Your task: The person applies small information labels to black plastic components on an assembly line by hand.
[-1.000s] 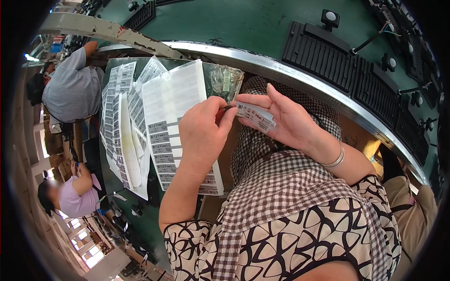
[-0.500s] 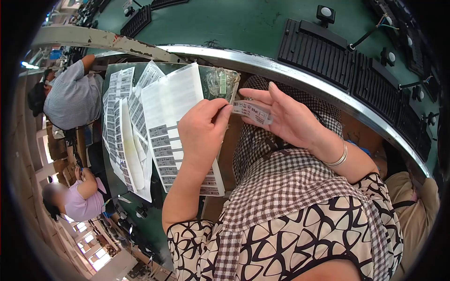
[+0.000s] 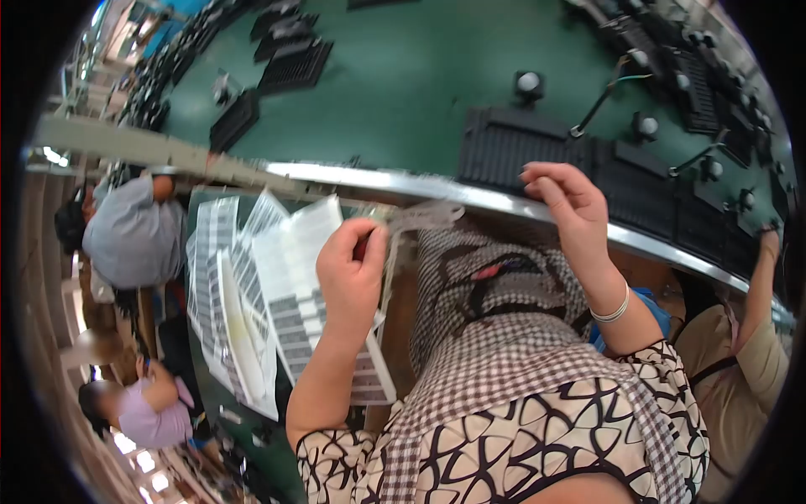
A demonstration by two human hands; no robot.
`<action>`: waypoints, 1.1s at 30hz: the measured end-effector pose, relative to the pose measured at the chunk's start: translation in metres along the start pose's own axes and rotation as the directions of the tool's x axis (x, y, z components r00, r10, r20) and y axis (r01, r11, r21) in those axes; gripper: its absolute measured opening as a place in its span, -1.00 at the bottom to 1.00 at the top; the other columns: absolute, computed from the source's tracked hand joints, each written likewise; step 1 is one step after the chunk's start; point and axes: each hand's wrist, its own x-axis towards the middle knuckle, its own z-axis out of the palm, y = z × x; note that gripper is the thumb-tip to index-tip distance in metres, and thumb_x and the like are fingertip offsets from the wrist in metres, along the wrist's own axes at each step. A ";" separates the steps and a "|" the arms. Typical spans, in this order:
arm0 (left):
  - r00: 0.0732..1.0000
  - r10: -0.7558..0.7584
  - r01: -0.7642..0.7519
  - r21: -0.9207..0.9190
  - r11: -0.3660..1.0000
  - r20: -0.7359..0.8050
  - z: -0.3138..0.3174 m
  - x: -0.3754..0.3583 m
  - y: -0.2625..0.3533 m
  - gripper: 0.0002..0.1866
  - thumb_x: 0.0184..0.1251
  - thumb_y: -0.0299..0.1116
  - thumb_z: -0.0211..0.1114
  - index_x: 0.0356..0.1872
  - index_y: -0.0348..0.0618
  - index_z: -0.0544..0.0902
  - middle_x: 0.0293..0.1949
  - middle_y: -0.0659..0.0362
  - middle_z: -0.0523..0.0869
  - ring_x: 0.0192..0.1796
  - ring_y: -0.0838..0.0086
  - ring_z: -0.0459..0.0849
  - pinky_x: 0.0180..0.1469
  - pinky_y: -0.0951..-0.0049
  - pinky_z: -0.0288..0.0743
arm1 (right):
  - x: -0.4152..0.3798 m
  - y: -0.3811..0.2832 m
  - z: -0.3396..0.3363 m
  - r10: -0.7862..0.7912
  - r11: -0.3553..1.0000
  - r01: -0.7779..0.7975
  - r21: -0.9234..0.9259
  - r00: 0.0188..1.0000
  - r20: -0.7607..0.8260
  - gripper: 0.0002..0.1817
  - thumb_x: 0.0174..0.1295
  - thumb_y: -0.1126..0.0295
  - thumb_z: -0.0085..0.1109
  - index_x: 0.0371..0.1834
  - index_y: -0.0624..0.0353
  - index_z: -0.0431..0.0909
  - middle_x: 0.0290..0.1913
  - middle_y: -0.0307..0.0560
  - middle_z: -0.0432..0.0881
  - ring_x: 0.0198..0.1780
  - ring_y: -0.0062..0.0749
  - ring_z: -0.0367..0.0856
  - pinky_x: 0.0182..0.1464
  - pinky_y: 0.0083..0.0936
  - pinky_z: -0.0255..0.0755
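My left hand point(image 3: 351, 265) is closed, pinching one end of a translucent printed label point(image 3: 426, 217). The label's free end points right, in the air by the bench edge. Below and left of that hand lie label sheets point(image 3: 290, 244), with rows of grey printed stickers and bare white backing. My right hand point(image 3: 575, 214) is raised at the bench edge, in front of a black ribbed lamp housing point(image 3: 504, 147). Its fingers are loosely curled and a little apart, with nothing visible between them. Motion blurs the label's print.
More black housings with white round sensors point(image 3: 645, 126) and cables line the right of the green bench point(image 3: 395, 92). A metal strip point(image 3: 369, 178) edges it. Two people sit at left; another person's arm point(image 3: 760, 290) reaches in at far right.
My right hand has moved away from the label, up and right toward the lamp housing. My left hand keeps hold of the label. The view has tilted up, showing more bench.
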 end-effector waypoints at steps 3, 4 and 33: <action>1.000 0.010 -0.008 -0.081 0.997 0.022 0.011 0.014 0.011 -0.94 0.34 -0.50 0.31 -0.29 -0.28 0.62 -0.48 0.32 0.54 -0.47 0.70 0.40 -0.41 0.65 0.30 | 0.034 0.005 -0.048 -0.376 0.818 0.151 -0.555 0.871 -0.317 -0.58 0.34 0.43 0.19 0.22 0.39 0.44 0.12 0.04 0.59 0.11 -0.26 0.60 0.19 -0.42 0.44; 0.999 -0.010 0.015 -0.118 0.993 0.037 0.013 0.016 0.014 -0.93 0.32 -0.51 0.32 -0.31 -0.29 0.62 -0.50 0.32 0.52 -0.47 0.68 0.36 -0.41 0.62 0.28 | 0.049 0.021 -0.057 -0.347 0.848 0.117 -0.517 0.860 -0.373 -0.56 0.36 0.40 0.17 0.24 0.39 0.41 0.07 0.05 0.62 0.11 -0.22 0.61 0.18 -0.41 0.44; 0.996 0.027 -0.011 -0.195 0.981 0.084 0.028 0.058 0.025 -0.93 0.41 -0.49 0.25 -0.26 -0.28 0.61 -0.46 0.29 0.60 -0.46 0.70 0.51 -0.38 0.68 0.38 | 0.183 -0.046 -0.025 0.245 0.931 -0.217 -0.295 0.967 0.063 -0.77 0.34 0.30 0.22 -0.22 0.27 0.68 -0.38 -0.23 0.65 -0.38 -0.66 0.58 -0.33 -0.63 0.59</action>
